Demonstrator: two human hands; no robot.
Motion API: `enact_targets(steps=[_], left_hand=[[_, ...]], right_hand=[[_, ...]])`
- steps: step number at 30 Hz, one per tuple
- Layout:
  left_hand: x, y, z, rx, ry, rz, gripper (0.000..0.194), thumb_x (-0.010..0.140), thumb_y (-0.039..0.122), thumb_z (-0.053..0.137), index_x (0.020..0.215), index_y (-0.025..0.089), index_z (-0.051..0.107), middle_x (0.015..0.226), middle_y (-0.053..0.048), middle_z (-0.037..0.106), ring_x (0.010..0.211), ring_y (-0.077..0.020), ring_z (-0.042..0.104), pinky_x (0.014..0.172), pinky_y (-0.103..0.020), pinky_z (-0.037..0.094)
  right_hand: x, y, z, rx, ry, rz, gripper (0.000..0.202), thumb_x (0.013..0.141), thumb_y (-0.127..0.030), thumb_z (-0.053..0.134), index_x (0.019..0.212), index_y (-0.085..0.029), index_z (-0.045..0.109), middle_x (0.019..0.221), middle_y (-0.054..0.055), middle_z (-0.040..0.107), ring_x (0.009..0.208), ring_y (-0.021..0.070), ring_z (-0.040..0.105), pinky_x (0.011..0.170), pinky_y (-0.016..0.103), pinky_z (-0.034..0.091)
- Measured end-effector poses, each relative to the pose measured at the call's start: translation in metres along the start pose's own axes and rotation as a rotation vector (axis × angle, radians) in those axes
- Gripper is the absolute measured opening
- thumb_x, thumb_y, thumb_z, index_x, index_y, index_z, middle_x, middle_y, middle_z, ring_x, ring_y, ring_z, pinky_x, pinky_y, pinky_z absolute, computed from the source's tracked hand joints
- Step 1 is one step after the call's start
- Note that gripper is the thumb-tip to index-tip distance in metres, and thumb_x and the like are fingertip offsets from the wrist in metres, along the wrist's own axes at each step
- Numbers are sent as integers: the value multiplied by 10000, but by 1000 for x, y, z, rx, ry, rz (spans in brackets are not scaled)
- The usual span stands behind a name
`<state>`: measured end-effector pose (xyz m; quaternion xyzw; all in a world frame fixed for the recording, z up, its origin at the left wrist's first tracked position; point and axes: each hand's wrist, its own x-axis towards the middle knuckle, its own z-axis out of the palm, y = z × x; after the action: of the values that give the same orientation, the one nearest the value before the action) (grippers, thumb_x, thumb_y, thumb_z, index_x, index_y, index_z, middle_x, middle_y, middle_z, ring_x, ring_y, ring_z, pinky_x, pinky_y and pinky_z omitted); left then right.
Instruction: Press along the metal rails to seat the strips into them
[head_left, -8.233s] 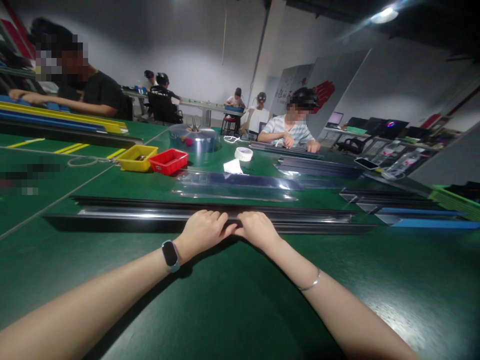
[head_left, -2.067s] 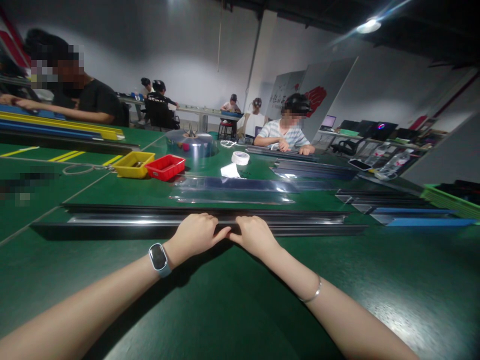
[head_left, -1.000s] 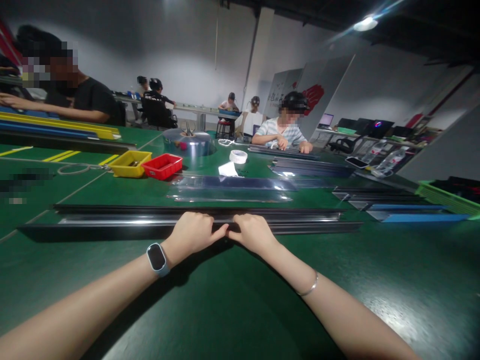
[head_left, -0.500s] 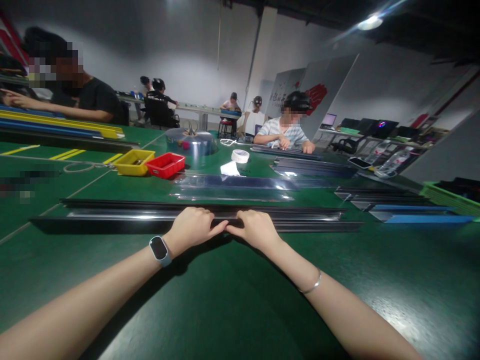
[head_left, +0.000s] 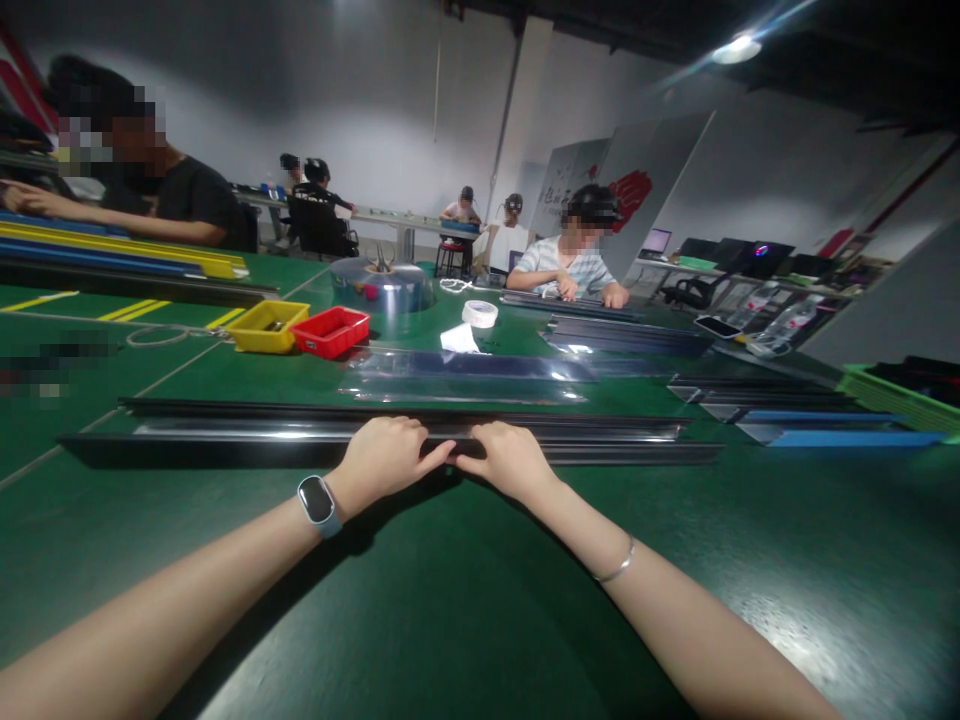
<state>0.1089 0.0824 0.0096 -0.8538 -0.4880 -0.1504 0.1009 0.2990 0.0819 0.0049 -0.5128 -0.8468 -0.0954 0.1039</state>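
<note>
A long black channel-shaped profile (head_left: 225,452) lies crosswise on the green table (head_left: 465,620), with a shiny clear strip (head_left: 247,433) along its inside. My left hand (head_left: 384,455) is closed on the profile near its middle, thumb along the near wall and fingers curled over the inside. Close beside it, my right hand (head_left: 510,460) grips the same profile, its thumb tip almost meeting the left thumb. The fingertips of both hands are hidden inside the channel. Just beyond the profile lie clear plastic strips (head_left: 465,378).
Past the strips stand a yellow bin (head_left: 270,328), a red bin (head_left: 331,332), a film roll (head_left: 382,285) and a tape roll (head_left: 480,314). More black and blue profiles (head_left: 847,437) lie at right near a green basket (head_left: 900,398). A co-worker (head_left: 570,265) sits opposite, another (head_left: 180,200) at left.
My right hand and forearm have shifted very slightly to the left. Both hands keep their hold on the profile, which has hardly moved.
</note>
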Motion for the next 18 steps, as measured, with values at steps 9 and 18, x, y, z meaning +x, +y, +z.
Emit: enact_targets(steps=[9, 18], left_hand=[[-1, 0, -1, -55, -21, 4, 559, 833, 541, 238, 792, 165, 650, 755, -89, 649, 749, -195, 595, 652, -290, 414], [0, 0, -1, -55, -38, -11, 555, 827, 545, 257, 790, 158, 653, 744, -100, 650, 761, -201, 598, 660, -291, 417]], right_hand=[[0, -1, -1, 79, -22, -2, 389, 807, -527, 408, 898, -197, 594, 843, 48, 652, 840, 163, 586, 718, 248, 383], [-1, -8, -9, -6, -60, 35, 495, 793, -605, 345, 874, -171, 571, 789, 83, 649, 788, 194, 603, 689, 277, 399]])
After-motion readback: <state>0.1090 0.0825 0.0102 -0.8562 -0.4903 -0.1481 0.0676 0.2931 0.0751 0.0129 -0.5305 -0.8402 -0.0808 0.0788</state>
